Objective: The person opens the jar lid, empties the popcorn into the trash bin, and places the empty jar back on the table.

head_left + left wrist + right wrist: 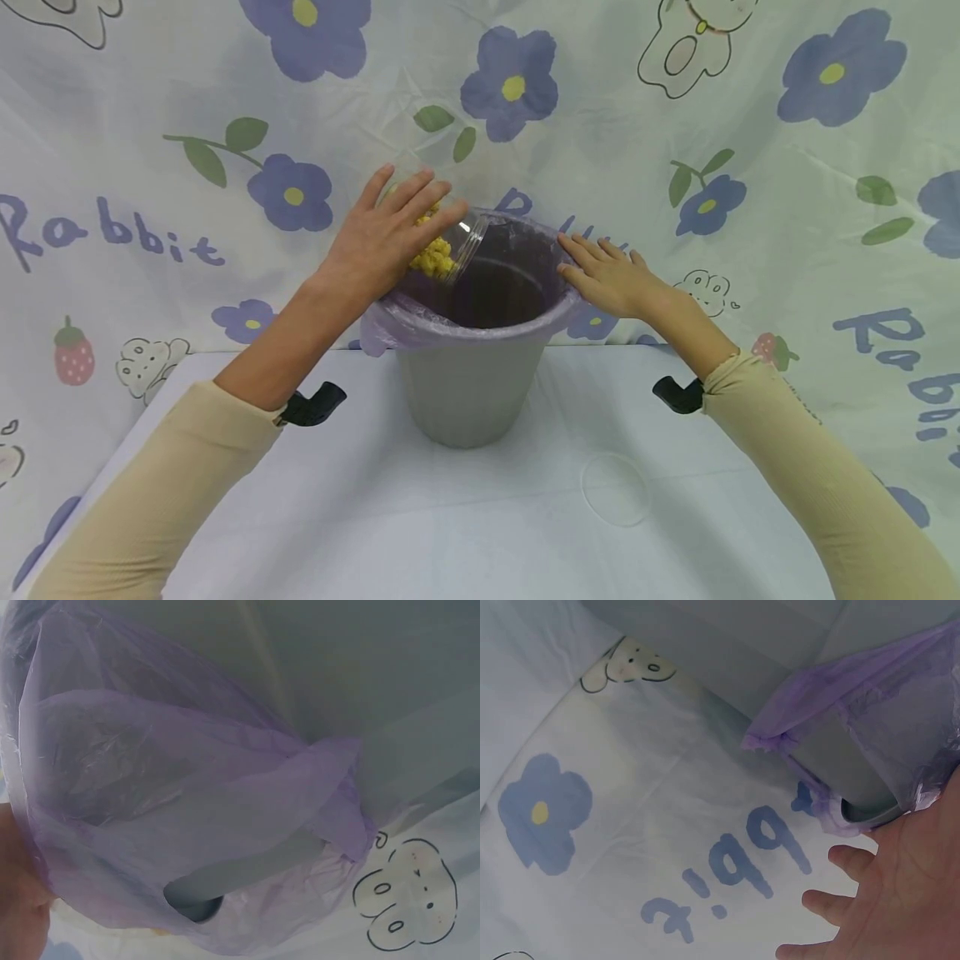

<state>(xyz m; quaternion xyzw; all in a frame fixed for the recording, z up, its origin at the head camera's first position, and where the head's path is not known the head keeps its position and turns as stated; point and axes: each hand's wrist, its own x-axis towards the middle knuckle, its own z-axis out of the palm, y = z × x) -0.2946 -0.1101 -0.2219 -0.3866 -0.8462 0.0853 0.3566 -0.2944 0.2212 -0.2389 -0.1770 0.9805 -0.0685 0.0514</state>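
A grey trash bin [471, 392], lined with a thin purple bag [405, 321] folded over its rim, stands on the white table. At the bin's left rim, my left hand [390, 237] grips a clear plastic jar [474, 236], tilted with its mouth toward the bin's inside. Yellow, popcorn-like pieces [435, 258] are in the jar. My right hand [607, 275] rests on the bin's right rim, fingers extended. In the right wrist view, the fingers of the right hand [907, 892] are spread beside the bag. The jar is out of sight in both wrist views.
A thin clear round piece [615, 525], perhaps a lid, lies flat on the white table [480, 533] at front right. Behind the bin hangs a cloth [585, 167] printed with flowers and rabbits. Black wrist-camera mounts [315, 405] stick out at both sleeves.
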